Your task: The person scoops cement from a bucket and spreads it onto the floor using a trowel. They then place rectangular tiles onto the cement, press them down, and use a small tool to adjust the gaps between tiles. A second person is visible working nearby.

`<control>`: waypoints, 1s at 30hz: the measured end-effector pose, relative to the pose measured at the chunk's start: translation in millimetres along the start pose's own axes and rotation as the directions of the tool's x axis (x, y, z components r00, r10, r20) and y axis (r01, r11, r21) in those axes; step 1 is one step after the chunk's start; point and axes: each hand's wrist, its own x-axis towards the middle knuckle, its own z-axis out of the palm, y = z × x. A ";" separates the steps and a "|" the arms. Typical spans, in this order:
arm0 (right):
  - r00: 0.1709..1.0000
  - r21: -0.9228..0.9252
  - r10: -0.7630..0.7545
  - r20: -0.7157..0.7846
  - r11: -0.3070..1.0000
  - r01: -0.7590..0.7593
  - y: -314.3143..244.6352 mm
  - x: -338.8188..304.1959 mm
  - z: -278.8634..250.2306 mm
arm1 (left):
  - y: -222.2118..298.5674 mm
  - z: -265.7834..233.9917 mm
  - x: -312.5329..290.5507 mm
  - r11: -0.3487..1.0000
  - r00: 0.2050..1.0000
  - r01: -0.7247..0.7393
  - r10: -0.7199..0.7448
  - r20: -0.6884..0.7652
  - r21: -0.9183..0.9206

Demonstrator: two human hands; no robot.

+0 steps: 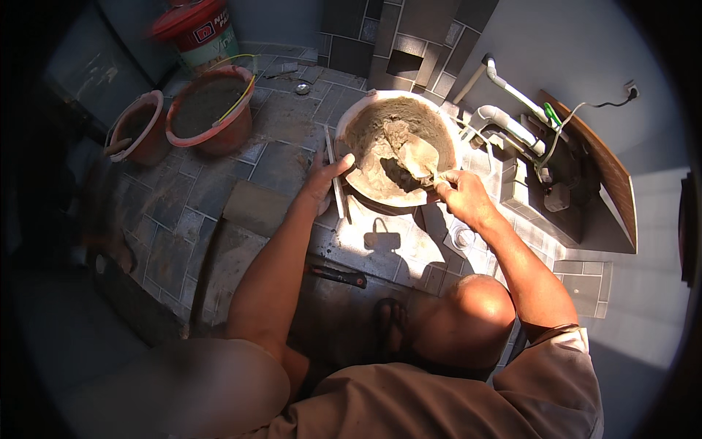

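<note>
A round bucket (382, 197) with a pale rim stands tilted toward me, its inside coated with wet grey-brown mortar (368, 139). My left hand (322, 179) grips its left side, thumb laid over the rim and fingers hidden outside. Beside that hand runs a thin, straight, pale strip (337, 179); whether the hand touches it I cannot tell. In my right hand (466, 196), closed at the near right rim, is the handle of a trowel (420, 155). The trowel's blade is inside the bucket, smeared with mortar, and a lump of mortar lies at its far end.
Two reddish buckets (213, 140) (139, 150) with grey contents stand at the far left, before a paint pail (208, 44). White pipes (504, 124) and a leaning brown board (596, 157) are on the right. A dark-handled tool (338, 276) lies on the tiled floor near my foot (391, 322).
</note>
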 end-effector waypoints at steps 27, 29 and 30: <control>0.504 -0.218 -0.864 -0.006 0.493 0.842 -108.9 -12.1 63.8 | 131.2 -30.6 -144.6 0.750 0.968 -0.064 0.207 0.141 -0.659; 0.475 -0.320 -0.880 0.011 0.447 0.835 -111.1 -13.1 62.5 | 123.1 -34.9 -145.3 0.729 0.959 -0.159 0.274 0.070 -0.666; 0.490 -0.342 -0.871 0.044 0.448 0.826 -112.7 -17.3 61.9 | 117.8 -35.4 -146.2 0.713 0.952 -0.203 0.303 0.033 -0.671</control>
